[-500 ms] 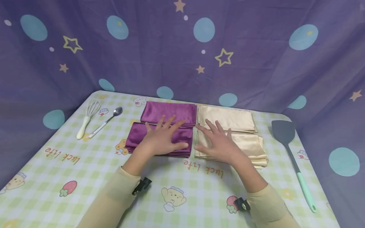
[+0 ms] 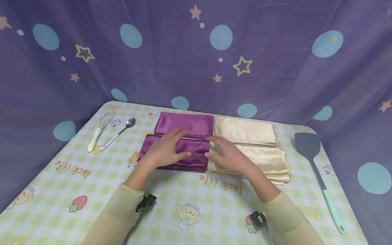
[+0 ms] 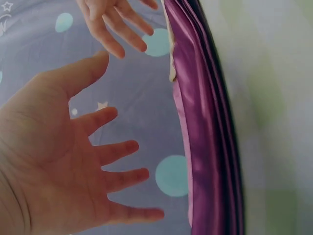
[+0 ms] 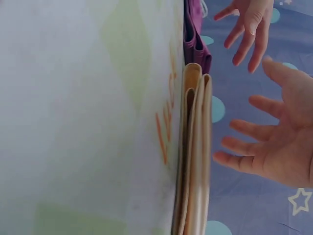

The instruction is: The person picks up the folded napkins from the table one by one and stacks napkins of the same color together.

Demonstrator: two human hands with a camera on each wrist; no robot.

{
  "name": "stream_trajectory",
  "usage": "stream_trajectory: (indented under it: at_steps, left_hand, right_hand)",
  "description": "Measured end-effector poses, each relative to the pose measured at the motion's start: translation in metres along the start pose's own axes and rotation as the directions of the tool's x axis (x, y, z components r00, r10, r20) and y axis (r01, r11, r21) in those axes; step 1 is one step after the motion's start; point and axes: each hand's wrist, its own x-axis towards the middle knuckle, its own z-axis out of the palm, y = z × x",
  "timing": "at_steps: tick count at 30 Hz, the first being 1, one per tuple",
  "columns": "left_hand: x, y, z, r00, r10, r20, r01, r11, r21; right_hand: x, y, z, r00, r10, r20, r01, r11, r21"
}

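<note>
Two folded purple satin cloths lie one behind the other, the front one (image 2: 197,154) nearer me and the back one (image 2: 191,121) behind. To their right, two folded cream satin cloths sit the same way, front (image 2: 271,158) and back (image 2: 245,129). My left hand (image 2: 163,151) is over the front purple cloth, fingers straight and holding nothing. Over the left part of the front cream cloth is my right hand (image 2: 231,154), also with nothing in it. Both wrist views show spread fingers above the cloths' layered edges, the palms turned partly toward each other.
A whisk (image 2: 99,131) and a metal spoon (image 2: 117,134) with a patterned handle lie at the left. Along the right side lies a spatula (image 2: 309,146) with a grey blade and mint handle. A purple curtain (image 2: 171,75) hangs behind the checked tablecloth (image 2: 165,211).
Both hands have rotated, their fingers overlapping more in the head view. They have shifted a little to the left over the cloths. The head view has tilted slightly; the cloths stay put.
</note>
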Motion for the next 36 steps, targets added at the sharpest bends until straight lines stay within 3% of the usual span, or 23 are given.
stream_trajectory:
  at_steps: [9, 13, 21, 28, 36]
  left_hand:
    - [-0.009, -0.024, 0.001, 0.998, -0.001, -0.055, -0.007, 0.991, -0.131]
    - [-0.01, -0.037, 0.002, 0.994, 0.001, -0.112, -0.023, 0.981, -0.192]
    - [-0.012, -0.06, 0.002, 0.971, -0.084, -0.223, 0.018, 0.958, -0.285]
    - [-0.022, -0.077, 0.003, 0.959, -0.191, -0.209, 0.096, 0.914, -0.394]
    - [-0.027, -0.092, -0.004, 0.934, -0.26, -0.243, 0.142, 0.899, -0.415]
  right_hand:
    - [0.011, 0.006, 0.009, 0.997, 0.079, -0.006, -0.077, 0.99, 0.121]
    - [0.014, 0.008, 0.011, 0.994, 0.103, -0.029, -0.097, 0.982, 0.162]
    - [0.019, 0.012, 0.015, 0.98, 0.195, -0.046, -0.18, 0.958, 0.226]
    - [0.026, 0.017, 0.02, 0.968, 0.248, -0.026, -0.236, 0.946, 0.224]
    - [0.03, 0.015, 0.022, 0.966, 0.256, -0.021, -0.249, 0.953, 0.174]
